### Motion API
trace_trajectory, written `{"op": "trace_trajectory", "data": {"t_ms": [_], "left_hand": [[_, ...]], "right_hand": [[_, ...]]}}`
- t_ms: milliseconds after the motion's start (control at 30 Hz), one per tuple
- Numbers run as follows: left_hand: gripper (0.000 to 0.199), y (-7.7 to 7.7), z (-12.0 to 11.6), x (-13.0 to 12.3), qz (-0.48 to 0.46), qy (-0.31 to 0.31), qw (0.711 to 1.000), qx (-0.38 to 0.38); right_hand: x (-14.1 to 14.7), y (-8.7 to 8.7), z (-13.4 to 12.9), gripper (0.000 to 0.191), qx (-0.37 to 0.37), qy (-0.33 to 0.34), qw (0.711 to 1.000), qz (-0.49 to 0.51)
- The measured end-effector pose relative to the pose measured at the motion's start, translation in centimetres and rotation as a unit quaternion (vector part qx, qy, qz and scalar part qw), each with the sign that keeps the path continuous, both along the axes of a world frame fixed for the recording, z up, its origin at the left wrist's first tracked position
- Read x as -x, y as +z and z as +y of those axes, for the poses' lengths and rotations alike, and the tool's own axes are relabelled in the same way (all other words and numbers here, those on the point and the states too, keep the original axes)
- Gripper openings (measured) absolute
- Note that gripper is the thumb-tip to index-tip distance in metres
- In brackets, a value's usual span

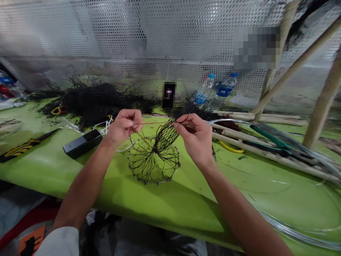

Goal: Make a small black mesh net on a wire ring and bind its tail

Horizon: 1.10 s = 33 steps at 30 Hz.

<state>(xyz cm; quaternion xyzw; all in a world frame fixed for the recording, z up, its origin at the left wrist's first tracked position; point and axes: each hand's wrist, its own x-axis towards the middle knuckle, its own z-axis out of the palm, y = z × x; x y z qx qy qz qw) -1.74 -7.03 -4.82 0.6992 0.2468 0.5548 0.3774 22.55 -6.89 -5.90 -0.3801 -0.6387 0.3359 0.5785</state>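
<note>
A knotted black net (pixel 154 160) is fastened round a thin wire ring that lies on the green table top (pixel 125 199). Its loops gather at the middle, and the twisted upper part (pixel 166 137) leans up toward my right hand (pixel 195 137). Between my hands a thin reddish-brown strand (pixel 157 123) is stretched nearly level. My left hand (pixel 125 124) pinches the strand's left end, with its fingers curled in. My right thumb and finger are closed on the strand beside the net's top edge; whether they also grip the netting is hard to make out.
Dark fibres (pixel 90 99) heap behind my left hand. A grey-black box (pixel 82 142) and a yellow-and-black pointed tool (pixel 28 145) lie left. Right are green-handled pliers (pixel 271 138), wooden sticks (pixel 266 156) and coiled wire (pixel 301 233). Two water bottles (pixel 225 89) stand by the perforated metal panel (pixel 186 35).
</note>
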Motion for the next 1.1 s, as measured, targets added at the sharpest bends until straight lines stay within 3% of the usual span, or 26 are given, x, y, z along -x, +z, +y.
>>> {"op": "trace_trajectory", "data": {"t_ms": [67, 100, 167, 200, 233, 267, 333, 400, 467, 567, 700, 767, 833, 900, 967, 1033, 1100], "left_hand": [[0.057, 0.9, 0.1, 1.5, 0.081, -0.136, 0.987, 0.030], [0.056, 1.4, 0.1, 2.1, 0.144, -0.218, 0.964, 0.053], [0.042, 2.0, 0.1, 2.9, 0.282, -0.365, 0.882, 0.099], [0.037, 2.2, 0.0, 2.9, 0.321, -0.397, 0.852, 0.113], [0.034, 2.1, 0.0, 2.7, 0.326, -0.384, 0.857, 0.113], [0.032, 1.9, -0.1, 2.2, 0.306, -0.330, 0.888, 0.100], [0.026, 1.1, -0.2, 0.8, 0.203, -0.114, 0.972, 0.033], [0.013, 0.1, 0.0, -0.8, 0.164, 0.068, 0.983, -0.050], [0.018, -0.7, 0.2, -1.9, 0.201, 0.125, 0.967, -0.093], [0.011, -1.2, 0.3, -2.4, 0.258, 0.139, 0.950, -0.106], [0.012, -0.5, -0.4, -1.9, 0.234, 0.174, 0.952, -0.087], [0.015, -0.1, -0.8, -1.9, 0.193, 0.141, 0.970, -0.033], [0.021, 0.2, -1.1, -2.0, 0.117, 0.069, 0.990, 0.035], [0.030, 0.4, -1.4, -2.2, 0.032, 0.001, 0.995, 0.096], [0.036, 0.6, -1.8, -2.3, -0.024, -0.029, 0.990, 0.139], [0.031, 0.9, -2.4, -2.2, -0.039, -0.029, 0.988, 0.145], [0.024, 1.1, -3.0, -2.2, 0.008, -0.044, 0.992, 0.122]], "right_hand": [[-0.1, 0.0, 0.0, 0.013, 0.000, -0.003, 1.000, 0.002], [-0.1, 0.0, 0.0, 0.013, 0.001, -0.002, 1.000, 0.004], [0.0, 0.0, -0.1, 0.013, 0.002, 0.002, 1.000, 0.004], [0.0, 0.0, -0.1, 0.013, 0.003, 0.006, 1.000, 0.002], [0.1, 0.0, -0.2, 0.013, 0.003, 0.012, 1.000, -0.002], [0.1, 0.0, -0.3, 0.013, 0.003, 0.019, 1.000, -0.006], [0.2, 0.1, -0.4, 0.013, 0.000, 0.032, 0.999, -0.013], [0.3, 0.1, -0.6, 0.012, -0.005, 0.042, 0.999, -0.014], [0.2, 0.1, -0.6, 0.010, -0.008, 0.040, 0.999, -0.009], [0.2, 0.2, -0.6, 0.010, -0.008, 0.033, 0.999, -0.003], [0.2, 0.2, -0.5, 0.008, -0.015, 0.011, 1.000, -0.006], [0.2, 0.1, -0.6, 0.008, -0.025, -0.001, 1.000, -0.007], [0.2, -0.1, -0.6, 0.006, -0.033, -0.006, 0.999, -0.013], [0.2, -0.4, -0.5, 0.003, -0.044, -0.014, 0.998, -0.030], [0.2, -0.6, -0.3, 0.002, -0.063, -0.031, 0.997, -0.042], [0.3, -0.9, -0.2, 0.004, -0.079, -0.036, 0.995, -0.039], [0.5, -1.0, -0.2, 0.016, -0.071, -0.017, 0.997, -0.012]]}}
